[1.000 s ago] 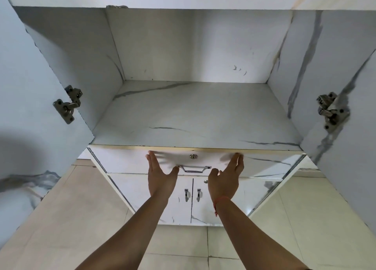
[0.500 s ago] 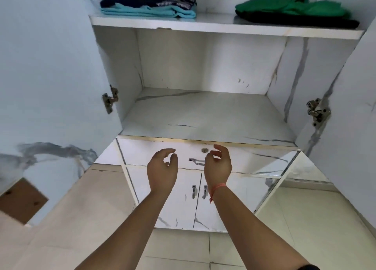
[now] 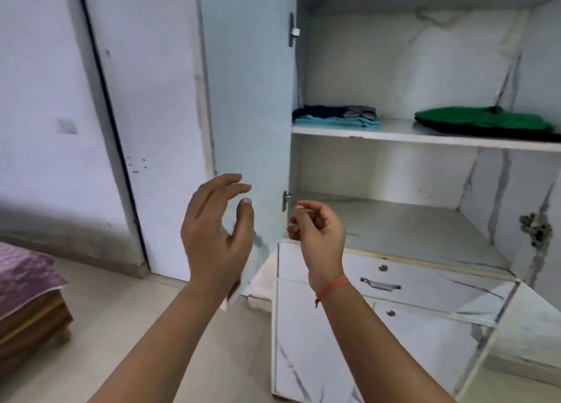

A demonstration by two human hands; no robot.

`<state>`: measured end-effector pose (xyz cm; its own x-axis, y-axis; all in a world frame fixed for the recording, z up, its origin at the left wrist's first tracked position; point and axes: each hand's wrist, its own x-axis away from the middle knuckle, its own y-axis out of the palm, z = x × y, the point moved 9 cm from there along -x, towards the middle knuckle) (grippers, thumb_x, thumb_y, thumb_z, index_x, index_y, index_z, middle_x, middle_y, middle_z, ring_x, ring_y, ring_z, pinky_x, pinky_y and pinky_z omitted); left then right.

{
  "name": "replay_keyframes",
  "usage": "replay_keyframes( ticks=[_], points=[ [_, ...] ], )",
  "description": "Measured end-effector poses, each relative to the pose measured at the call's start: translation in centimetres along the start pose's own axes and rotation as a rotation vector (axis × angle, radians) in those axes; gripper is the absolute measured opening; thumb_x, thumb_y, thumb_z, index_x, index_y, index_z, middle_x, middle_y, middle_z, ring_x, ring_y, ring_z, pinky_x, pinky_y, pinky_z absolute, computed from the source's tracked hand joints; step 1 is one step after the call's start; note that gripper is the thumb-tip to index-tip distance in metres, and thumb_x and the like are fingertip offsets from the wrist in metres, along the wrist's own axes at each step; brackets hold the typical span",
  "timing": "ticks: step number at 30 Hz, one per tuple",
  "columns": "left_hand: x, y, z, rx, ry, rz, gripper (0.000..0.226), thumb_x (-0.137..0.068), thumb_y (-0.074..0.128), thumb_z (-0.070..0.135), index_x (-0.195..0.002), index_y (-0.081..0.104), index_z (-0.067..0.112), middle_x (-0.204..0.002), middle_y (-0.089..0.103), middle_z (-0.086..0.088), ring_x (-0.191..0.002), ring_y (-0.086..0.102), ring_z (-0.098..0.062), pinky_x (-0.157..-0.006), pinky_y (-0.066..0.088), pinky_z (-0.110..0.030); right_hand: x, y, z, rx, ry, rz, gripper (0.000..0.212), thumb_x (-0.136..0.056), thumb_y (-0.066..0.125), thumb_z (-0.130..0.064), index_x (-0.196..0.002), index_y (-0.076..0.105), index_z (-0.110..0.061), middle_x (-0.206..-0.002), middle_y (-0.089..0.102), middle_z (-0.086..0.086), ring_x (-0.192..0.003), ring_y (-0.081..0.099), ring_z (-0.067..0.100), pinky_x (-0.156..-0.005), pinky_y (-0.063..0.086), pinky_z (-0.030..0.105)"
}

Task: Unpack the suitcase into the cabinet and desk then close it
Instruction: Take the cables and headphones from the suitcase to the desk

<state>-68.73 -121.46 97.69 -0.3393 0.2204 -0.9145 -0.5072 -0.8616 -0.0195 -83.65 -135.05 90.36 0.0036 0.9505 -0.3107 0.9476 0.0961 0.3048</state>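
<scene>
left hand (image 3: 215, 235) spread, empty | right hand (image 3: 318, 235) loosely curled, seemingly empty through blur | cabinet (image 3: 379, 68) doors open, folded clothes (image 3: 337, 118) on upper shelf (image 3: 394, 134) | suitcase out of view | step: between loads; next: turn to fetch more

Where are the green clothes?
In the head view, the green clothes lie at the right end of the cabinet's upper shelf, on a dark garment, with the blue pile to their left.

cabinet (image 3: 394, 223): doors open | folded clothes (image 3: 337, 117), green garment (image 3: 482, 120): on upper shelf (image 3: 391, 131)
</scene>
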Motion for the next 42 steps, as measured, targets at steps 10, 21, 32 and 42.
replay_keyframes(
  ticks=[10, 21, 32, 42],
  points=[
    [-5.1, -1.4, -8.7, 0.559, -0.89, -0.354, 0.046, -0.101, 0.023, 0.051, -0.132, 0.051, 0.031, -0.133, 0.054, 0.015, -0.127, 0.047, -0.012, -0.114, 0.028, -0.041, 1.9, 15.4, -6.9, 0.154, -0.163, -0.265, 0.026, -0.096, 0.052, -0.014, -0.117, 0.065, -0.019, -0.119, 0.061, -0.007, -0.109, 0.055, 0.004, -0.099, 0.043, 0.022],
    [-5.0, 0.4, -5.3, 0.728, -0.838, -0.651, 0.069, -0.095, 0.009, 0.063, -0.12, 0.065, 0.031, -0.126, 0.063, 0.014, -0.122, 0.056, -0.013, -0.116, 0.025, -0.048, 3.6, 11.9, -9.7, 0.225, -0.512, -0.193, 0.031, -0.091, 0.061, -0.011, -0.115, 0.061, -0.031, -0.112, 0.064, -0.014, -0.106, 0.058, -0.004, -0.082, 0.05, 0.012],
    [-5.9, 11.9, 3.0, 0.215, 0.034, -0.518, 0.021, -0.089, 0.057, 0.023, -0.101, 0.075, 0.023, -0.113, 0.068, 0.014, -0.11, 0.055, 0.003, -0.1, 0.043, -0.02, -2.5, -3.0, -12.1, 0.792, -0.805, 0.344, 0.051, -0.082, 0.067, 0.001, -0.131, 0.056, -0.007, -0.089, 0.061, 0.003, -0.077, 0.058, 0.017, -0.074, 0.053, 0.027],
    [-5.8, 26.8, -1.4, -0.091, 0.309, -0.395, 0.067, -0.079, 0.062, 0.044, -0.139, 0.049, 0.019, -0.152, 0.036, -0.007, -0.142, 0.029, -0.025, -0.113, 0.031, -0.039, -13.8, -10.2, -10.6, 1.015, -0.978, 0.365, 0.048, -0.08, 0.068, -0.002, -0.126, 0.057, 0.002, -0.123, 0.057, 0.017, -0.11, 0.044, 0.023, -0.097, 0.042, 0.029]
  ],
)
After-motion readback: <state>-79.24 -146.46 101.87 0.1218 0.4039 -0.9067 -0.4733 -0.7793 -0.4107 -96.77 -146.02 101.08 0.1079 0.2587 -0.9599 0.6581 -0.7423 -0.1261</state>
